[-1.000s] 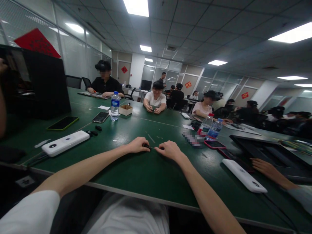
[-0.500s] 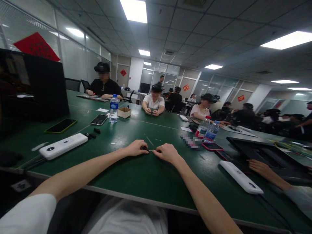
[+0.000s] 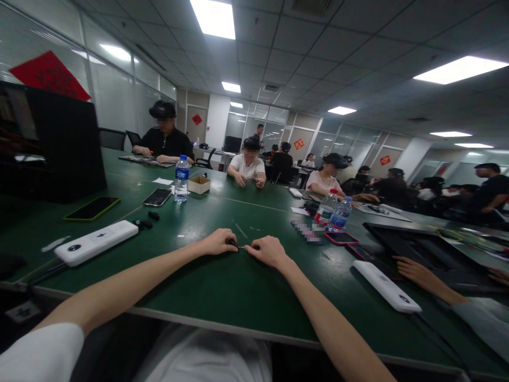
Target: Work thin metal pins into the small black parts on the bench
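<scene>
My left hand [image 3: 218, 242] rests low over the green table [image 3: 222, 297], its fingers closed around a small black object [image 3: 231, 243]. A thin pale tip on that object points toward my right hand [image 3: 268, 250]. The fingers of my right hand are curled together, with thumb and forefinger close to the tip. Whether this hand grips the tip or another small piece cannot be made out. The two hands are a short gap apart.
On the left are a white power bank [image 3: 97, 242], two phones and a water bottle [image 3: 182, 179] beside a small open box [image 3: 199, 184]. On the right are bottles [image 3: 340, 213], phones, another power bank [image 3: 385, 286] and a black tray-like frame [image 3: 421, 249] near a neighbour's hand [image 3: 421, 276].
The view has turned slightly right. My hands keep nearly the same pose. The person across the table has moved their hands apart, and more of the neighbour's hands shows at the right.
</scene>
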The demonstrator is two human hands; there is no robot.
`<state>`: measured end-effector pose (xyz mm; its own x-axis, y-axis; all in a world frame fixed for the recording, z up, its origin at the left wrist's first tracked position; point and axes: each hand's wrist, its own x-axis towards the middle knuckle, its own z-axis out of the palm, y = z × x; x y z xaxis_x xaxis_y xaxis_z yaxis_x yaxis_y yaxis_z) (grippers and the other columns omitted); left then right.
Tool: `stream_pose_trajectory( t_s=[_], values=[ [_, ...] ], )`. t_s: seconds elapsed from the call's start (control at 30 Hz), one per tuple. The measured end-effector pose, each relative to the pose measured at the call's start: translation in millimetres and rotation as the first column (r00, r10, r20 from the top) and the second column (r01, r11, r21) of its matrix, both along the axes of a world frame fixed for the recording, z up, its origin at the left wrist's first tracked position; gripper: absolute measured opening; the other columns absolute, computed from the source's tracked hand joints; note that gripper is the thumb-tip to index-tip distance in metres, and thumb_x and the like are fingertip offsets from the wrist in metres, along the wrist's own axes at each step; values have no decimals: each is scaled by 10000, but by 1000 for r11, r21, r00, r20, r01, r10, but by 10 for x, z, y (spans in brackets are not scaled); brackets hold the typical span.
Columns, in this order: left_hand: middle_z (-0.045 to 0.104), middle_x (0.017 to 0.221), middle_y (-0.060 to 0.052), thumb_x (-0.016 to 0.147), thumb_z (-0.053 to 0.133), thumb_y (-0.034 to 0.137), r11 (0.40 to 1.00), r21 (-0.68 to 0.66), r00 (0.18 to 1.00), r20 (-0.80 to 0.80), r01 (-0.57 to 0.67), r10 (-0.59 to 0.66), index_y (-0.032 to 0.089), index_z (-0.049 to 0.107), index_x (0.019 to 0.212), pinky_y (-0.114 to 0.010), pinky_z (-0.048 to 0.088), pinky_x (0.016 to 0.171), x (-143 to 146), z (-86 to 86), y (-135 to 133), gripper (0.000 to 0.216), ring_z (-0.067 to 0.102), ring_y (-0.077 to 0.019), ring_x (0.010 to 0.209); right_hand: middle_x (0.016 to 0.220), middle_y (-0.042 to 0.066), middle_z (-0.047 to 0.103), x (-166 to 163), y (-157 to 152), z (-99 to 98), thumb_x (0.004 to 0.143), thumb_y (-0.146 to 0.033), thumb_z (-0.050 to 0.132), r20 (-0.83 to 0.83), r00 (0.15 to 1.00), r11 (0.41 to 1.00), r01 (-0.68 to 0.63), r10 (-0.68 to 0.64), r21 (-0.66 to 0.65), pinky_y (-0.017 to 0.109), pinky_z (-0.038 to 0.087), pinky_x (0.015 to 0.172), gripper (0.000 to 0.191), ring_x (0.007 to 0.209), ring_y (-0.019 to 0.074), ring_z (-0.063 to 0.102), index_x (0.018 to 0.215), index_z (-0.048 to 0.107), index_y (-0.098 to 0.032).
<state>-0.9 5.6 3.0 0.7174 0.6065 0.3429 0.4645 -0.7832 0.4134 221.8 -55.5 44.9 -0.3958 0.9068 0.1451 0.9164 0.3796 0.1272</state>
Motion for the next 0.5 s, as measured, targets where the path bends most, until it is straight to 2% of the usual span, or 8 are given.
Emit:
stream_pose_trajectory(
  t_s=[0.13,0.3,0.4,0.5],
  values=[
    [621,920,-49,820,623,445,1000,-12,1000,-13,1,-1,178,672,963,-244,419,706,-2,2,18,307,585,-168,810,819,22,721,31,36,-26,884,-677,293,-58,998,1000,-24,24,-9,240,406,683,601,757,159,630,855,735,-270],
    [629,918,-43,807,638,455,1000,-3,1000,-16,-1,1,186,677,971,-241,416,709,26,-4,16,317,586,-171,815,848,10,730,41,81,-6,917,-629,277,-236,970,995,-41,61,87,218,397,662,597,764,144,631,844,737,-255],
    [632,903,-39,807,638,461,1000,0,1000,-22,-9,9,189,679,969,-238,414,705,35,-4,8,319,586,-173,817,820,20,730,64,90,33,901,-646,306,-208,977,994,-18,41,111,221,390,634,589,748,153,633,841,743,-256],
    [633,925,-40,814,632,459,1000,8,1000,-21,-3,3,193,676,970,-238,414,714,31,-3,5,311,587,-174,832,811,30,729,92,82,49,884,-658,333,-121,992,999,-17,23,52,224,393,615,576,732,161,635,839,747,-259]
  ],
)
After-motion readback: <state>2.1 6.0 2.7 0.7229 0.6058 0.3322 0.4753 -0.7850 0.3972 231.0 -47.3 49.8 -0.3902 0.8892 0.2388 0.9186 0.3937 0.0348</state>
